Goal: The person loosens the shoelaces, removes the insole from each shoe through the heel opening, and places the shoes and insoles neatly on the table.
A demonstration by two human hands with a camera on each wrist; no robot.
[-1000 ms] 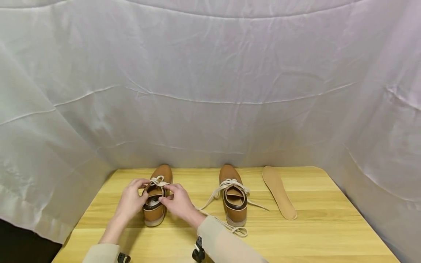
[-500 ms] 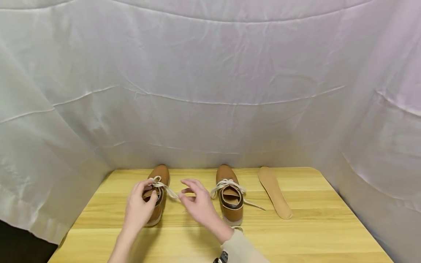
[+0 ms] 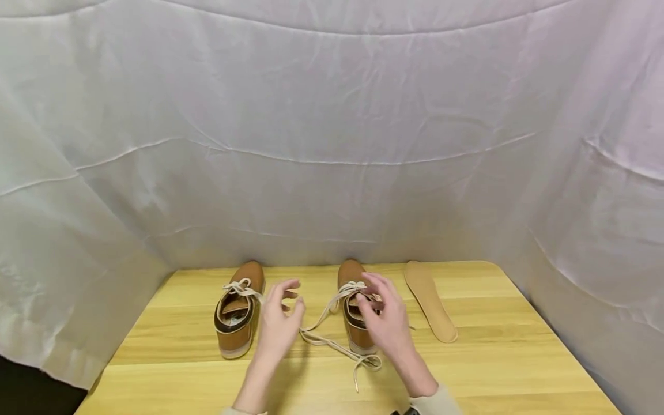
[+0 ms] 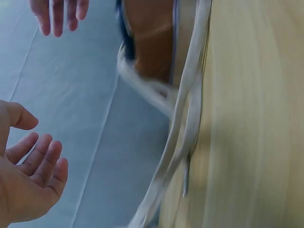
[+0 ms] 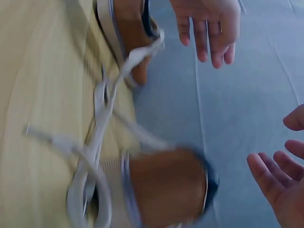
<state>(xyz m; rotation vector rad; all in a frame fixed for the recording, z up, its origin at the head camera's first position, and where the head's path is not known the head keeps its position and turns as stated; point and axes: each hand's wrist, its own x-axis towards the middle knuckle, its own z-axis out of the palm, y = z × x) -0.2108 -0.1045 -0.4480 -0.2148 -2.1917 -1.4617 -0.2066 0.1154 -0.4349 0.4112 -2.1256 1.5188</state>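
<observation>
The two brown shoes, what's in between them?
In the head view, pale laces trail over the table there, and the left hand shows between them too.

creased pale grey curtain point(image 3: 332, 115) on three sides | light wood-grain table point(image 3: 498, 363) | dark patch point(image 3: 31, 386) lower left

Cannot read any text, label, brand, number or sign in the head view or in either wrist view.
</observation>
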